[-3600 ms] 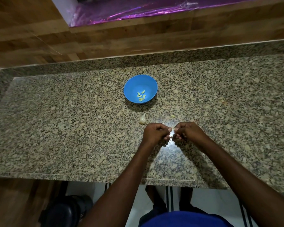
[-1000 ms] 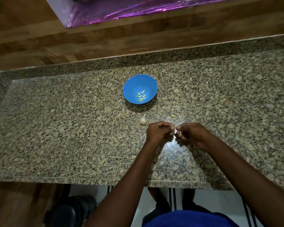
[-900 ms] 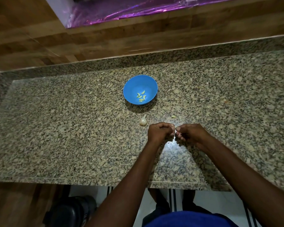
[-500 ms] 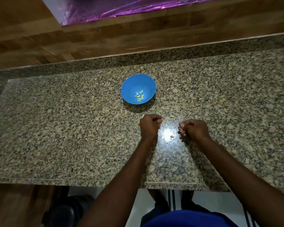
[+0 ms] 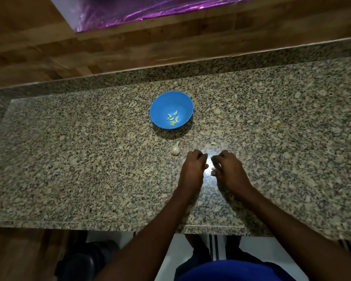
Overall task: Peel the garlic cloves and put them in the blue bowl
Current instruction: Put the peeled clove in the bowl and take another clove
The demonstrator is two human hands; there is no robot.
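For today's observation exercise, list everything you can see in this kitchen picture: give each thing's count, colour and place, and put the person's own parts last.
blue bowl: one, blue, middle of the counter, beyond the hands.
peeled cloves: about six, pale yellow-green, inside the bowl.
garlic piece: one, whitish, unpeeled, on the counter between the bowl and the left hand.
small scrap: one, pale, on the counter just beyond the right hand; clove or skin, cannot tell.
granite counter: one, speckled grey and beige.
wooden wall: brown, behind the counter.
purple foil: one shiny sheet, at the top edge.
dark object: one, on the floor at lower left.
left hand: fingers curled, low over the counter.
right hand: fingers curled, beside the left.
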